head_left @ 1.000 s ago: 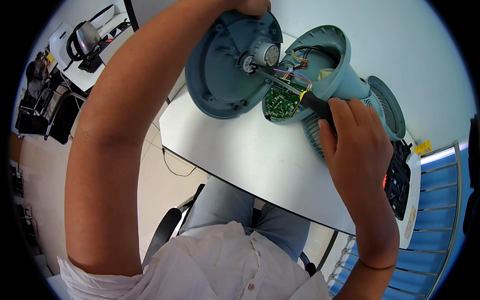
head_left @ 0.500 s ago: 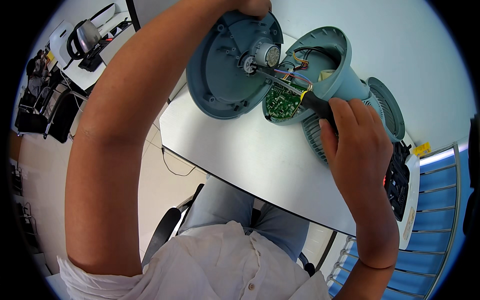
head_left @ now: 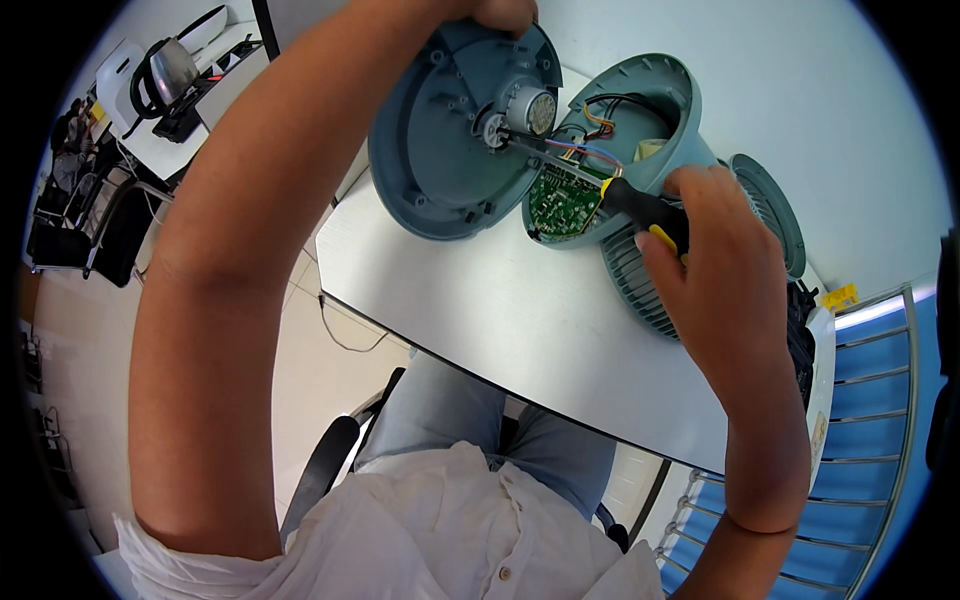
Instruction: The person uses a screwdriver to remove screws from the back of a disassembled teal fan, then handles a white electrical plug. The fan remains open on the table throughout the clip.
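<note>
A round blue-grey plastic cover (head_left: 425, 170) stands tilted on the table, its ribbed inside facing me. My left hand (head_left: 505, 14) grips the cover's top rim; its fingertips are mostly hidden. Inside the cover sit a small silver motor (head_left: 531, 110) and a white round hub (head_left: 494, 131). My right hand (head_left: 730, 260) holds the black-and-yellow handle of a screwdriver (head_left: 632, 203), and the shaft's tip reaches the hub. Under the shaft lies a green circuit board (head_left: 563, 203) in the opened fan base (head_left: 690, 110). Coloured wires (head_left: 590, 150) run between board and cover.
Behind my right hand are the fan's slatted grille (head_left: 640, 290) and another round part (head_left: 770, 210). A black tool case (head_left: 802, 335) lies at the table's right end, near a metal railing (head_left: 870, 420). A kettle (head_left: 172, 72) stands on another table at far left.
My right hand has shifted slightly right and its fingers have moved on the handle, showing more of its yellow part. The screwdriver tip stays at the hub; my left hand keeps its hold.
</note>
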Tool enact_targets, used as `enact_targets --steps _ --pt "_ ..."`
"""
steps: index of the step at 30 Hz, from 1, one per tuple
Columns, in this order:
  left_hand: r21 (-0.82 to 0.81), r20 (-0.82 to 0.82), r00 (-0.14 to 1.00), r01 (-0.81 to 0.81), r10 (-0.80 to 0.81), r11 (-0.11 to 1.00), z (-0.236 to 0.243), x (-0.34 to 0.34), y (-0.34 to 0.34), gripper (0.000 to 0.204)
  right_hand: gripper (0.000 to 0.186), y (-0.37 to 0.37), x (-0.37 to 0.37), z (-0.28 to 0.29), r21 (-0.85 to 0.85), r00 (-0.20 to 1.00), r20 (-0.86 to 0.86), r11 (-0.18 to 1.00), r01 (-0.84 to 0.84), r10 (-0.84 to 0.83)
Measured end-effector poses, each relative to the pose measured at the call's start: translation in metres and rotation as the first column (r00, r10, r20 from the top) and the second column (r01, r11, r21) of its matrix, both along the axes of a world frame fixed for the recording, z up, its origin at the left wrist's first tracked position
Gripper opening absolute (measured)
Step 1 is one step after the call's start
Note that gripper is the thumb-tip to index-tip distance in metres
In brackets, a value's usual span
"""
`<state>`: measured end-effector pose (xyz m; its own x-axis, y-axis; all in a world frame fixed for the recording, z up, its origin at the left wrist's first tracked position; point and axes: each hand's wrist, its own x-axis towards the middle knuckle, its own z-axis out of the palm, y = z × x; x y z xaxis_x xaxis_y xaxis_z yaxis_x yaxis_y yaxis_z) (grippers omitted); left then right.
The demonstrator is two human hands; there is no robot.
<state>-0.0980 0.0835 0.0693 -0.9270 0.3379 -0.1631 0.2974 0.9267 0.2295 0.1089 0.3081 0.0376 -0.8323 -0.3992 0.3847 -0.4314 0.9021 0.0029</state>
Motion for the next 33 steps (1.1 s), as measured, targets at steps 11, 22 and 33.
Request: enact_targets --steps 11,22,33 --pt "-0.010 -0.093 0.994 0.048 -0.049 0.999 -0.007 0.003 0.003 0.046 0.031 0.014 0.002 -0.020 0.317 0.951 -0.284 0.948 -0.025 0.120" --pt "-0.149 -0.122 0.990 0.047 -0.065 0.988 -0.010 -0.004 -0.014 0.041 0.027 -0.004 -0.001 0.009 0.040 0.999 0.006 0.999 -0.037 0.037" --pt "-0.071 -0.149 0.988 0.030 -0.041 0.997 -0.008 0.011 -0.006 0.039 0.019 0.005 -0.003 -0.008 0.160 0.989 -0.149 0.986 0.051 -0.027"
